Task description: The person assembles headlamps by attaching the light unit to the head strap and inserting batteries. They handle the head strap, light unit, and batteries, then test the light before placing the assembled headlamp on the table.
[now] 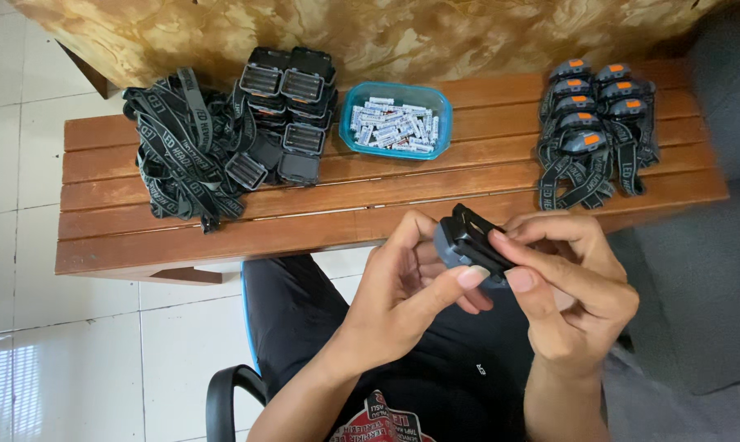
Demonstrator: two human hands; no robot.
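Both grips pinch one headlamp body (468,243): I see my left hand (407,282) and right hand (566,286) pressed on it from either side, above my lap, just in front of the bench (362,205).

Surface: slatted wooden bench on white floor tiles (51,327), mottled brown wall behind.

Item held: dark grey-blue casing, black back plate, tilted.

On the bench: tangled straps (182,147), stacked open black cases (292,106), blue tray of batteries (395,120), assembled headlamps with orange buttons (595,123).

Hidden: fingers cover the casing's underside; right edge of view blurred.
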